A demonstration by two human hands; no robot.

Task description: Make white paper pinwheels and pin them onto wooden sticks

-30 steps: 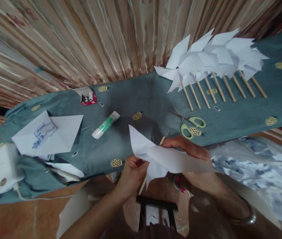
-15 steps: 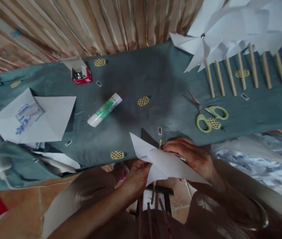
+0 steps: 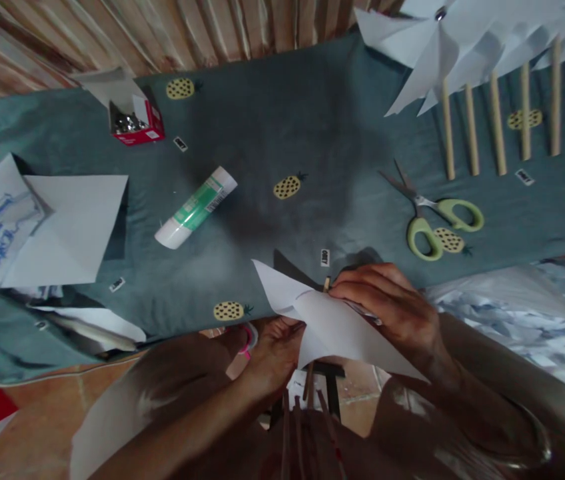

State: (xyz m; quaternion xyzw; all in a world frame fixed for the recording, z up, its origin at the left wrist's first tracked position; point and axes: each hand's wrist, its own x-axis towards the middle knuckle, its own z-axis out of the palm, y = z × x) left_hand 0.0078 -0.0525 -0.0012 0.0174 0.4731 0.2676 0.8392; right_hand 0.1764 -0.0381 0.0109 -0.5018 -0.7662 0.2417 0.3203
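Observation:
Both my hands hold a white paper pinwheel (image 3: 335,327) over the front edge of the cloth-covered table. My left hand (image 3: 280,350) pinches it at the lower left, its fingertips partly under the paper. My right hand (image 3: 387,300) is closed on the upper right side, next to the tip of a wooden stick (image 3: 327,283) that shows past the paper. The stick's other end comes out below the pinwheel; its middle is hidden behind the paper. Green-handled scissors (image 3: 425,213) lie half open beyond my right hand. A glue stick (image 3: 196,208) lies to the left.
Finished pinwheels (image 3: 450,50) on wooden sticks lie in a row at the back right. A red box (image 3: 138,127) of small metal pieces stands open at the back left. Folded paper (image 3: 70,227) lies at the left, and a clear bag (image 3: 507,333) of paper scraps is at right.
The view has shifted and come closer to the table, so things at the sides sit farther out. Both hands keep their hold on the pinwheel, almost unmoved.

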